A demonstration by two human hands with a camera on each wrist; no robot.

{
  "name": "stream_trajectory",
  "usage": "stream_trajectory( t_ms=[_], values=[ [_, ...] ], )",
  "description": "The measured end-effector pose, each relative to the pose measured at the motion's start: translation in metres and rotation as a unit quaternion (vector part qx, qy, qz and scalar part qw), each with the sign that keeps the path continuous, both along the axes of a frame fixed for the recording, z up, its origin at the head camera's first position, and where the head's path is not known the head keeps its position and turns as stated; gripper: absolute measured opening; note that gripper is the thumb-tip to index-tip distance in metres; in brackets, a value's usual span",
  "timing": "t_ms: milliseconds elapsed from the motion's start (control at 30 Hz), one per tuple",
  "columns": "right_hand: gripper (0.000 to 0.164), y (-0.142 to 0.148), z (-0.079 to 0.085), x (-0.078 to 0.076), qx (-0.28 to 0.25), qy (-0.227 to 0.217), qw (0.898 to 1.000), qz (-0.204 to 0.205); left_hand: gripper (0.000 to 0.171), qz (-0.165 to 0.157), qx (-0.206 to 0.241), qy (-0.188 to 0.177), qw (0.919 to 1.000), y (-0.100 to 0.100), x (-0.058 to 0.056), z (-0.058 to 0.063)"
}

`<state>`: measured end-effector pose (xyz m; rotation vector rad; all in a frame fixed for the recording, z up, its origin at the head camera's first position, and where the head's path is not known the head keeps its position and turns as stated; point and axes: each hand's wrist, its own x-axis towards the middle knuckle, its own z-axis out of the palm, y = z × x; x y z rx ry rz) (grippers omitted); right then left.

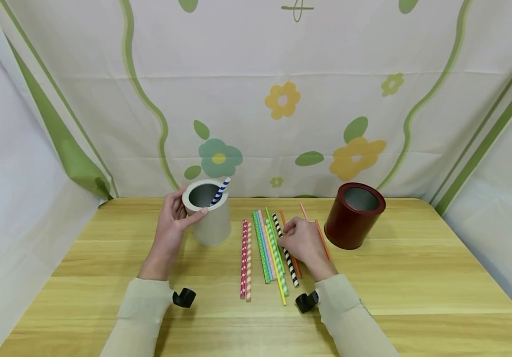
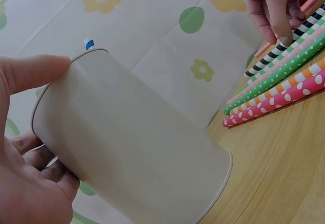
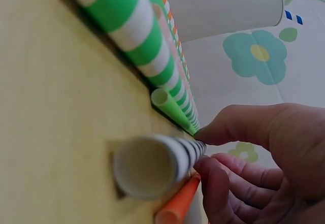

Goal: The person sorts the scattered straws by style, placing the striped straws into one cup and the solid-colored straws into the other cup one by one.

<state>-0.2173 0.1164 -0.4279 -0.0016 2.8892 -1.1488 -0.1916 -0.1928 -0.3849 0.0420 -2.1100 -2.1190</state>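
Observation:
My left hand holds a white can, its thumb at the rim and its fingers against the side. A blue-and-white striped paper straw leans in that can and sticks out above the rim. Among the straws on the table, my right hand pinches a black-and-white striped straw between thumb and forefinger. In the right wrist view the near end of this black-striped straw lies low over the wood. Beside it are a green straw and an orange straw.
Left of the right hand lie a pink dotted straw, an orange-striped straw, a green dotted straw and a yellow straw. A dark red can stands at the right. A flowered curtain hangs behind the table.

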Motion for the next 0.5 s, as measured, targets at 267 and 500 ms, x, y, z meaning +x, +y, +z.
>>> stream_trajectory(
  t_ms=[267, 500],
  values=[
    [0.026, 0.004, 0.007, -0.001, -0.024, -0.003, 1.0, -0.011, 0.083, -0.003, -0.005, 0.001, 1.0, 0.001, 0.0, 0.0],
    [0.031, 0.004, 0.018, 0.0, -0.05, 0.008, 0.999, -0.017, 0.085, -0.001, -0.008, -0.004, 1.0, 0.0, 0.001, 0.001]
  ],
)
